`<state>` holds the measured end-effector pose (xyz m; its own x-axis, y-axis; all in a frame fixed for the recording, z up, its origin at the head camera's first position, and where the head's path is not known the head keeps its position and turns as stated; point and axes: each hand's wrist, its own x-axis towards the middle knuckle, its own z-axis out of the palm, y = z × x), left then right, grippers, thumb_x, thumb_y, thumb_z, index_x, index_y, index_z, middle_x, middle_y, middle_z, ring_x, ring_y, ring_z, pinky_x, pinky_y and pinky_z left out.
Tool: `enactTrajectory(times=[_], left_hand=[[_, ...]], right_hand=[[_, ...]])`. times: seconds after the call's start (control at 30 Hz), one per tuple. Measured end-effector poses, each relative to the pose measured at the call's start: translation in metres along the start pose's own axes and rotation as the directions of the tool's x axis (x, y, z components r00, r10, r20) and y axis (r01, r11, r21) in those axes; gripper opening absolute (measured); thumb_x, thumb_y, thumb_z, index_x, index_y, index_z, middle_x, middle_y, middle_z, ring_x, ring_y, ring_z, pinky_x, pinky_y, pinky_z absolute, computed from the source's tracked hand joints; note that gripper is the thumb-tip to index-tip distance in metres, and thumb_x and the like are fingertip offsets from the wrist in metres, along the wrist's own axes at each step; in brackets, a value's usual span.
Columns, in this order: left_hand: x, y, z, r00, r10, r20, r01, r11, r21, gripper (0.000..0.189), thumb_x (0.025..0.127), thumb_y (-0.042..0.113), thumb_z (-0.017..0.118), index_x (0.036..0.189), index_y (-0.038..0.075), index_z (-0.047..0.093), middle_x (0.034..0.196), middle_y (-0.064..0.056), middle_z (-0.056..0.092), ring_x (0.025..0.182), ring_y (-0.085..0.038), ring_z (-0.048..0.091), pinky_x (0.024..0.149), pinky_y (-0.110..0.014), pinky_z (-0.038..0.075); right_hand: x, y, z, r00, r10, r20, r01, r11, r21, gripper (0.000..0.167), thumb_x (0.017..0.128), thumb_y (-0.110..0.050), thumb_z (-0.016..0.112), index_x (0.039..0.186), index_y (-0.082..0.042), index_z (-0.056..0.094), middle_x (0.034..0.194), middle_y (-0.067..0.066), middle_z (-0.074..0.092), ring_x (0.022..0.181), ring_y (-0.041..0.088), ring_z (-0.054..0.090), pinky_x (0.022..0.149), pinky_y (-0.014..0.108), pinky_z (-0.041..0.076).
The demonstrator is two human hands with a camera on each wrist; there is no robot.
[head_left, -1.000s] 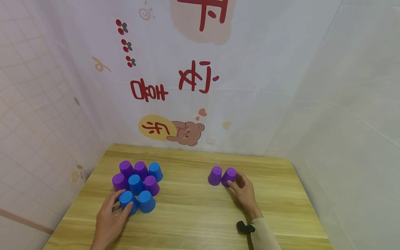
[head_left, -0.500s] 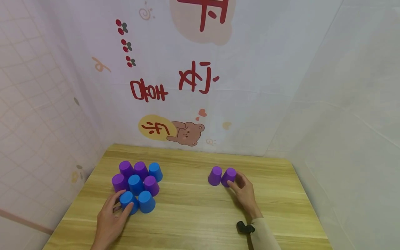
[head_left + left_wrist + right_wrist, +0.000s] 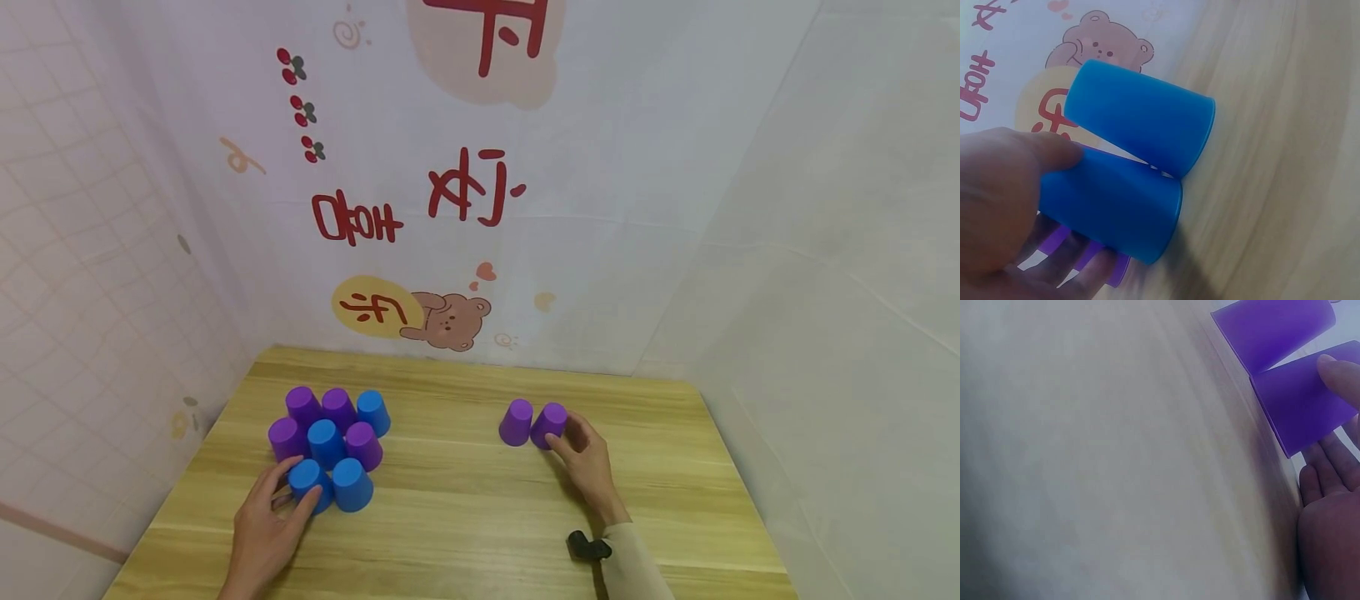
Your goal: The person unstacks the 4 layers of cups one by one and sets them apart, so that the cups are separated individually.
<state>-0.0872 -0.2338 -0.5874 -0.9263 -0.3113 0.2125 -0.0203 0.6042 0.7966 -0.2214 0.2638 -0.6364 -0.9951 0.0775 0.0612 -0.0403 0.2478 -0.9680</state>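
My left hand (image 3: 266, 529) grips an upside-down blue cup (image 3: 307, 482), thumb on one side and fingers on the other. A second blue cup (image 3: 352, 485) stands against its right side; in the left wrist view this neighbouring blue cup (image 3: 1141, 119) meets the held one at the rim. On the right of the table, my right hand (image 3: 588, 471) holds an upside-down purple cup (image 3: 550, 423) by its sides. Another purple cup (image 3: 516, 422) stands just left of it, and the right wrist view has the held purple cup (image 3: 1304, 397) touching it near the rim.
Behind the left hand, several more upturned cups stand close together, among them a blue cup (image 3: 326, 442) and a purple cup (image 3: 364, 446). A printed cloth (image 3: 600, 208) hangs behind the wooden table (image 3: 450, 517). A black object (image 3: 588, 547) sits by the right sleeve.
My left hand and its blue cup have edged very slightly to the right, toward the neighbouring blue cup. The right hand and both purple cups there have stayed put.
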Motion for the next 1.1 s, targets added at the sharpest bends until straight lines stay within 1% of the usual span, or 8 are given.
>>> enactTrajectory(times=[0.1, 0.3, 0.47, 0.63, 0.73, 0.83, 0.9, 1.1], left_hand=[[0.0005, 0.0009, 0.0004, 1.000, -0.011, 0.005, 0.011, 1.000, 0.009, 0.055, 0.100, 0.012, 0.088, 0.150, 0.004, 0.065, 0.143, -0.020, 0.068, 0.119, 0.018, 0.052, 0.090, 0.009, 0.044], [0.0005, 0.0025, 0.0002, 1.000, -0.002, 0.012, 0.002, 1.000, 0.010, 0.056, 0.100, 0.012, 0.087, 0.150, 0.003, 0.064, 0.143, -0.022, 0.069, 0.126, -0.034, 0.069, 0.090, 0.011, 0.042], [0.0023, 0.0011, 0.0011, 1.000, -0.005, 0.010, 0.005, 1.000, 0.014, 0.056, 0.100, 0.014, 0.089, 0.150, 0.005, 0.065, 0.142, -0.020, 0.069, 0.123, -0.015, 0.069, 0.091, 0.010, 0.044], [0.0034, 0.0006, 0.0019, 1.000, 0.009, 0.002, -0.009, 1.000, 0.012, 0.057, 0.098, 0.012, 0.090, 0.149, 0.004, 0.066, 0.142, -0.021, 0.070, 0.123, -0.031, 0.073, 0.090, 0.010, 0.044], [0.0035, 0.0004, 0.0017, 1.000, 0.013, -0.001, -0.013, 1.000, 0.007, 0.056, 0.098, 0.011, 0.090, 0.149, 0.004, 0.066, 0.141, -0.022, 0.070, 0.118, -0.006, 0.072, 0.089, 0.010, 0.044], [0.0034, 0.0000, 0.0015, 1.000, 0.023, -0.003, -0.023, 1.000, -0.007, 0.056, 0.098, 0.011, 0.090, 0.148, 0.003, 0.066, 0.141, -0.022, 0.070, 0.114, 0.025, 0.052, 0.090, 0.010, 0.044], [0.0034, -0.0002, 0.0016, 1.000, 0.029, -0.004, -0.029, 0.999, -0.013, 0.056, 0.098, 0.010, 0.089, 0.148, 0.003, 0.066, 0.140, -0.023, 0.070, 0.113, 0.033, 0.041, 0.090, 0.010, 0.043], [0.0028, -0.0007, 0.0024, 0.999, 0.039, -0.010, -0.039, 0.999, -0.010, 0.057, 0.097, 0.008, 0.090, 0.148, 0.002, 0.066, 0.138, -0.022, 0.071, 0.114, 0.017, 0.062, 0.090, 0.009, 0.044]], right_hand=[[0.0002, 0.0005, 0.0000, 1.000, 0.001, -0.002, -0.001, 1.000, 0.005, 0.058, 0.100, -0.017, 0.089, 0.153, -0.007, 0.066, 0.155, 0.017, 0.071, 0.150, 0.027, 0.063, 0.132, 0.038, 0.048], [0.0008, 0.0011, -0.0002, 1.000, -0.011, -0.004, 0.011, 1.000, -0.001, 0.058, 0.100, -0.016, 0.089, 0.153, -0.007, 0.066, 0.154, 0.018, 0.071, 0.149, 0.026, 0.064, 0.131, 0.033, 0.049], [0.0020, 0.0015, -0.0005, 1.000, -0.023, -0.001, 0.023, 1.000, 0.010, 0.057, 0.099, -0.014, 0.089, 0.151, -0.007, 0.067, 0.154, 0.017, 0.072, 0.151, 0.029, 0.063, 0.133, 0.041, 0.047], [0.0018, 0.0015, -0.0010, 0.999, -0.034, 0.005, 0.034, 0.999, 0.005, 0.056, 0.100, -0.015, 0.088, 0.152, -0.007, 0.067, 0.155, 0.018, 0.071, 0.152, 0.031, 0.062, 0.135, 0.047, 0.045], [0.0016, 0.0016, -0.0011, 0.999, -0.032, 0.004, 0.032, 0.999, 0.003, 0.056, 0.100, -0.015, 0.088, 0.151, -0.007, 0.067, 0.154, 0.018, 0.071, 0.150, 0.025, 0.064, 0.134, 0.042, 0.047], [0.0016, 0.0009, -0.0005, 1.000, -0.028, 0.002, 0.028, 0.999, 0.015, 0.055, 0.100, -0.015, 0.089, 0.150, -0.007, 0.068, 0.153, 0.018, 0.072, 0.144, 0.013, 0.066, 0.130, 0.029, 0.049], [0.0014, 0.0002, 0.0000, 1.000, -0.027, 0.000, 0.027, 0.999, 0.026, 0.055, 0.099, -0.014, 0.089, 0.149, -0.006, 0.068, 0.153, 0.018, 0.072, 0.139, 0.004, 0.066, 0.126, 0.020, 0.049], [-0.0006, 0.0012, 0.0005, 1.000, -0.014, -0.007, 0.014, 1.000, 0.024, 0.056, 0.099, -0.013, 0.089, 0.150, -0.007, 0.068, 0.154, 0.018, 0.071, 0.136, -0.003, 0.064, 0.122, 0.013, 0.048]])
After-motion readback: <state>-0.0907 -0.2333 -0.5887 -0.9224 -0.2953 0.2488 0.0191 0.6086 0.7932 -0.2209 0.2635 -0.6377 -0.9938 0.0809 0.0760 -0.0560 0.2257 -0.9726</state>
